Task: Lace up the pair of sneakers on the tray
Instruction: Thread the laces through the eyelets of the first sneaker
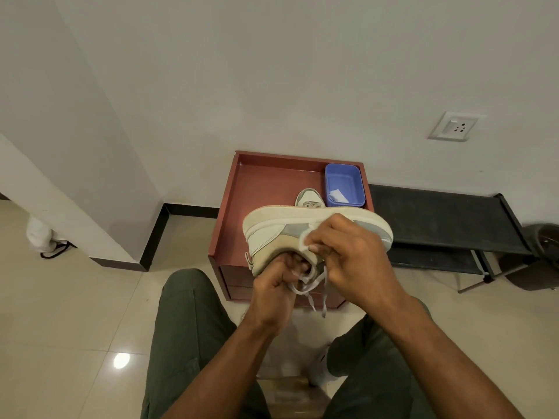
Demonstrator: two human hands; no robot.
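A white and grey sneaker (pixel 272 229) is held on its side above the front of the red-brown tray (pixel 260 182), its sole turned away from me. My left hand (pixel 273 287) is closed on its lower edge and on the white lace (pixel 311 287), whose ends dangle below. My right hand (pixel 348 252) pinches the upper by the eyelets. The second sneaker (pixel 309 199) rests on the tray behind, mostly hidden.
A blue plastic tub (pixel 344 184) with a white paper scrap sits in the tray's back right corner. A black low rack (pixel 444 219) stands to the right against the wall. My knees in green trousers (pixel 187 316) flank the tray's red cabinet.
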